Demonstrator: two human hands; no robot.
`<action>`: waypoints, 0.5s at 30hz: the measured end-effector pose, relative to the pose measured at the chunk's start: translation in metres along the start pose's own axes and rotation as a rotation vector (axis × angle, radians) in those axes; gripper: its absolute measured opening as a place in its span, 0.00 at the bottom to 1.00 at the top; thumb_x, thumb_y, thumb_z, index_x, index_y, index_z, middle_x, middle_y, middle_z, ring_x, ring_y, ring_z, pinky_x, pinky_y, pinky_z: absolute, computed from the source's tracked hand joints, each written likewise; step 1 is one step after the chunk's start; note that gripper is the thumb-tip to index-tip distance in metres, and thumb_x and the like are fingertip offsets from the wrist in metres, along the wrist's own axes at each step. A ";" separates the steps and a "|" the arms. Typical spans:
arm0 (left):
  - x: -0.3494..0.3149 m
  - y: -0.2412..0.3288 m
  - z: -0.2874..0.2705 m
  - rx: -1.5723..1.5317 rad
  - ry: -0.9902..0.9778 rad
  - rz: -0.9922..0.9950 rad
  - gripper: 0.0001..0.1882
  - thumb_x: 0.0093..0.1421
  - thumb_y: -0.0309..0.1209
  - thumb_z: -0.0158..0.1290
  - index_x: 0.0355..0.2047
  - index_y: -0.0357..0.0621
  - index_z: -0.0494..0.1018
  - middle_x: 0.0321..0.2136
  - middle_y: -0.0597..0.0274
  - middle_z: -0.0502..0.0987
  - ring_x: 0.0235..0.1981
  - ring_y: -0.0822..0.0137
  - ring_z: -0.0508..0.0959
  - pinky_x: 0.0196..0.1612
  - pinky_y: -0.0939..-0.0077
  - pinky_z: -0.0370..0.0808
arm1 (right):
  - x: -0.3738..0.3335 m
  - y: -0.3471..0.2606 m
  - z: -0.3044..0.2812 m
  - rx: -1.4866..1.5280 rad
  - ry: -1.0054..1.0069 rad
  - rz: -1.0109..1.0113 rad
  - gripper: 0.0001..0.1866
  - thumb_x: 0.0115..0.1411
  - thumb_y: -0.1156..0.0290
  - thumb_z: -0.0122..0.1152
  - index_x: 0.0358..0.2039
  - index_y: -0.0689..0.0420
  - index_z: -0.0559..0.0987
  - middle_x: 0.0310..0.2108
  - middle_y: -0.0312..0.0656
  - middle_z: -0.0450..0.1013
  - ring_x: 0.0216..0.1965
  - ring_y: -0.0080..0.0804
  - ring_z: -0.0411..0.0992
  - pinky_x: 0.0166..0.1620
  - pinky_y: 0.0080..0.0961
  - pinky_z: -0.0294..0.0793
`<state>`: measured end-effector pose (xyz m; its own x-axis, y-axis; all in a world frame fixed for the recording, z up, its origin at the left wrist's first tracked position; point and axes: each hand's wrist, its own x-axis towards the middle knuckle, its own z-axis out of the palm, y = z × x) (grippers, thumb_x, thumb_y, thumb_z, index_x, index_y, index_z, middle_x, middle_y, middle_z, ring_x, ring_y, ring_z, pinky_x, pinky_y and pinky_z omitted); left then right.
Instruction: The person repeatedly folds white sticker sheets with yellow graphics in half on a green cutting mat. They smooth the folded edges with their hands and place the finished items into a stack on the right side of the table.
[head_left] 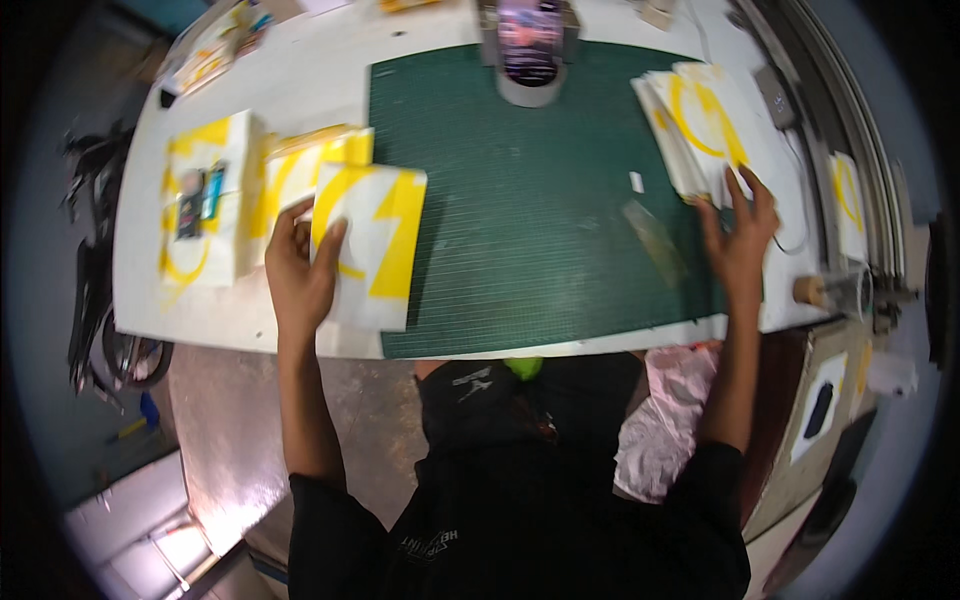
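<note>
My left hand (pixel 303 262) is closed on a white paper packet (pixel 372 298) with yellow printed shapes, its thumb lying on the front. This packet is raised slightly over the left edge of the green cutting mat (pixel 520 260). Just behind it lies a pile of similar packets (pixel 300 160), partly covered by it. My right hand (pixel 742 225) reaches to the near end of a fanned stack of white-and-yellow packets (pixel 700 120) on the right. Its fingers are apart, with fingertips at the stack's lower edge; whether they touch it I cannot tell.
A phone (pixel 530 45) stands in a holder at the back. On the left, a larger packet stack (pixel 235 200) carries a dark small item (pixel 190 205) and a blue lighter-like item (pixel 212 190). A clear strip (pixel 655 242) lies on the mat. A clear cup (pixel 850 292) is by the right edge.
</note>
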<state>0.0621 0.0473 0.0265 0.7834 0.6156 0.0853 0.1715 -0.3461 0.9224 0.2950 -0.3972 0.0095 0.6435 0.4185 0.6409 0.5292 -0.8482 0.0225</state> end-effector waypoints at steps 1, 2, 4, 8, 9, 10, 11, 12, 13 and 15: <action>0.014 -0.006 -0.014 0.159 0.042 0.000 0.21 0.66 0.25 0.64 0.57 0.31 0.73 0.39 0.56 0.84 0.40 0.70 0.82 0.45 0.78 0.79 | -0.005 0.025 0.004 -0.028 -0.129 -0.035 0.18 0.63 0.66 0.72 0.53 0.57 0.84 0.50 0.44 0.80 0.55 0.45 0.75 0.61 0.46 0.66; 0.028 -0.013 -0.026 0.315 0.079 -0.003 0.22 0.66 0.26 0.64 0.58 0.31 0.73 0.38 0.56 0.84 0.38 0.70 0.82 0.43 0.78 0.78 | -0.012 0.043 0.004 -0.063 -0.257 -0.072 0.17 0.65 0.68 0.71 0.53 0.58 0.83 0.51 0.44 0.80 0.55 0.43 0.75 0.60 0.46 0.65; 0.039 -0.017 -0.031 0.585 0.282 0.235 0.26 0.64 0.32 0.68 0.57 0.33 0.74 0.42 0.49 0.83 0.43 0.57 0.82 0.48 0.64 0.79 | -0.016 0.050 0.001 -0.063 -0.263 -0.115 0.16 0.67 0.70 0.67 0.55 0.57 0.82 0.51 0.42 0.80 0.55 0.39 0.75 0.60 0.43 0.66; 0.023 -0.026 -0.029 0.854 0.409 0.534 0.23 0.63 0.32 0.66 0.56 0.36 0.75 0.53 0.43 0.80 0.54 0.44 0.79 0.58 0.52 0.75 | -0.007 0.025 0.006 0.011 -0.127 -0.089 0.15 0.62 0.76 0.69 0.50 0.56 0.83 0.48 0.40 0.81 0.52 0.40 0.76 0.58 0.43 0.69; 0.013 -0.025 -0.020 0.834 0.339 0.493 0.21 0.63 0.31 0.66 0.54 0.36 0.76 0.53 0.42 0.80 0.54 0.42 0.80 0.57 0.54 0.75 | -0.006 0.026 0.007 -0.013 -0.139 -0.082 0.15 0.61 0.76 0.69 0.49 0.56 0.83 0.48 0.40 0.81 0.51 0.40 0.76 0.57 0.42 0.69; 0.004 -0.028 -0.015 0.805 0.265 0.446 0.21 0.63 0.31 0.66 0.54 0.37 0.77 0.55 0.43 0.80 0.56 0.43 0.78 0.59 0.54 0.74 | -0.007 0.026 0.009 -0.032 -0.152 -0.077 0.14 0.61 0.77 0.68 0.48 0.57 0.83 0.48 0.40 0.80 0.51 0.40 0.76 0.56 0.42 0.70; -0.004 -0.027 -0.005 0.825 0.283 0.446 0.22 0.62 0.32 0.66 0.55 0.37 0.77 0.58 0.43 0.78 0.59 0.43 0.76 0.61 0.52 0.70 | -0.010 0.032 0.011 -0.032 -0.152 -0.098 0.13 0.62 0.78 0.68 0.48 0.57 0.82 0.47 0.40 0.80 0.50 0.40 0.76 0.55 0.41 0.70; -0.014 -0.025 0.005 0.845 0.300 0.447 0.24 0.62 0.33 0.66 0.56 0.38 0.77 0.60 0.43 0.76 0.62 0.43 0.74 0.64 0.50 0.67 | -0.016 0.041 0.014 -0.033 -0.151 -0.117 0.12 0.63 0.78 0.67 0.47 0.57 0.82 0.47 0.40 0.80 0.49 0.40 0.76 0.54 0.40 0.70; -0.023 -0.022 0.018 0.781 0.253 0.456 0.24 0.61 0.33 0.67 0.56 0.38 0.77 0.61 0.43 0.75 0.63 0.43 0.73 0.65 0.50 0.66 | -0.021 0.050 0.013 -0.052 -0.152 -0.133 0.11 0.63 0.79 0.67 0.47 0.58 0.82 0.46 0.41 0.80 0.48 0.40 0.76 0.53 0.39 0.70; -0.045 -0.007 0.037 0.672 0.162 0.478 0.25 0.60 0.32 0.68 0.56 0.38 0.78 0.61 0.44 0.74 0.64 0.43 0.72 0.66 0.49 0.64 | -0.024 0.048 0.013 -0.033 -0.114 -0.109 0.07 0.63 0.80 0.67 0.41 0.57 0.81 0.44 0.40 0.80 0.46 0.40 0.76 0.50 0.39 0.69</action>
<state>0.0482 -0.0043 0.0026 0.7754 0.3723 0.5101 0.2031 -0.9119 0.3568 0.3119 -0.4437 -0.0151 0.6429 0.5410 0.5422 0.5818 -0.8054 0.1136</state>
